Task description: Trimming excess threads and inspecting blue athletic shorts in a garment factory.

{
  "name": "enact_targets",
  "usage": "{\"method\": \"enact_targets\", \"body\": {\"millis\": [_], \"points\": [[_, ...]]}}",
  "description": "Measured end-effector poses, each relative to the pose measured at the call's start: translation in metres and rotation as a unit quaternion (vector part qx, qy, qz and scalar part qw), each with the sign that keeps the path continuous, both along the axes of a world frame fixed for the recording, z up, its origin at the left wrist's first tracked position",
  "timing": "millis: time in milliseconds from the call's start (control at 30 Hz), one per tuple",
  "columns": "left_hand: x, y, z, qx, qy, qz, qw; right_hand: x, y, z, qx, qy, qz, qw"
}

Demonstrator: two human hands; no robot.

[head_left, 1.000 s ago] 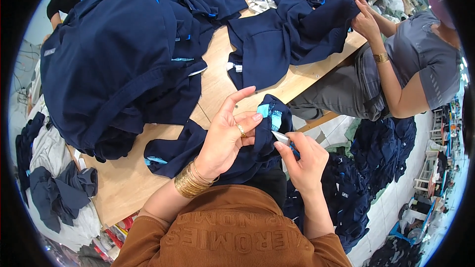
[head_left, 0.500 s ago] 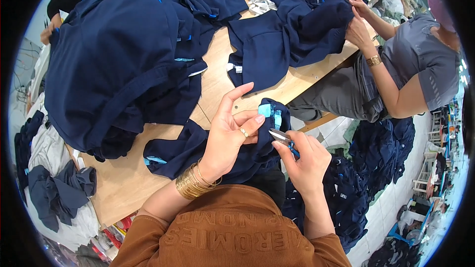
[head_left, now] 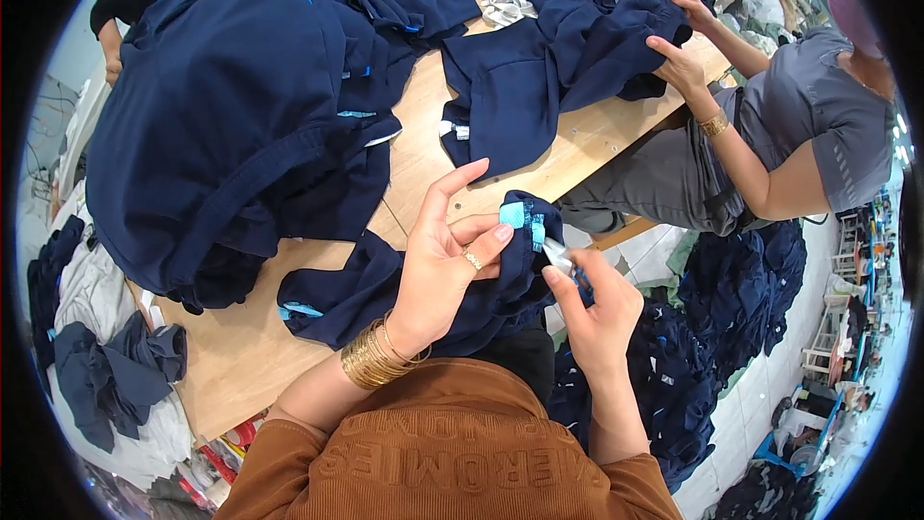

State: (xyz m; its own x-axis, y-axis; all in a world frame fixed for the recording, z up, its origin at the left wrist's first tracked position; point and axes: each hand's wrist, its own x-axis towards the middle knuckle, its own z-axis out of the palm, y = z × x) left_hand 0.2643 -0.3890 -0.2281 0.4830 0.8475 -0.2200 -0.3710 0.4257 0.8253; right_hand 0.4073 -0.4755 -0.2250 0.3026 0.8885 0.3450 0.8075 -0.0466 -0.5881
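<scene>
The left hand (head_left: 445, 270) pinched a matte navy garment (head_left: 518, 274), index finger raised; its folded edge lay bunched between both hands, two bright light-blue patches (head_left: 512, 216) showing beside the left thumb, while the right hand (head_left: 602, 313) gripped silver-bladed snips (head_left: 556, 256)

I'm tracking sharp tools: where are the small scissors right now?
In the head view, right of centre, the right hand holds the small scissors, beside the light-blue patches on the navy garment.
</scene>
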Motion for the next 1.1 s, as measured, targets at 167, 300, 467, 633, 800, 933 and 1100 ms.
{"method": "enact_targets", "body": {"millis": [167,300,467,633,800,933,1100], "points": [[0.000,0.000,0.000,-0.006,-0.002,-0.007,1.000,-0.002,0.003,-0.001,-0.029,0.105,-0.004,0.994],[0.001,0.002,0.002,-0.013,-0.007,-0.013,1.000,-0.002,0.009,-0.004,-0.035,0.103,0.000,0.994],[0.001,0.003,0.001,0.000,-0.003,-0.033,0.999,0.000,0.011,-0.005,-0.029,0.104,0.004,0.994],[-0.003,-0.001,-0.003,-0.019,-0.005,-0.016,1.000,-0.003,0.008,-0.016,-0.034,0.209,-0.017,0.977],[0.001,-0.004,-0.016,-0.069,-0.053,-0.021,0.996,-0.025,0.007,-0.033,0.070,0.158,0.022,0.985],[0.005,0.006,-0.021,0.037,-0.022,-0.053,0.998,-0.017,0.006,-0.034,0.061,0.183,0.017,0.981],[0.004,0.032,-0.018,0.528,0.239,-0.121,0.806,0.015,-0.005,0.005,-0.106,0.512,0.109,0.846]]}}
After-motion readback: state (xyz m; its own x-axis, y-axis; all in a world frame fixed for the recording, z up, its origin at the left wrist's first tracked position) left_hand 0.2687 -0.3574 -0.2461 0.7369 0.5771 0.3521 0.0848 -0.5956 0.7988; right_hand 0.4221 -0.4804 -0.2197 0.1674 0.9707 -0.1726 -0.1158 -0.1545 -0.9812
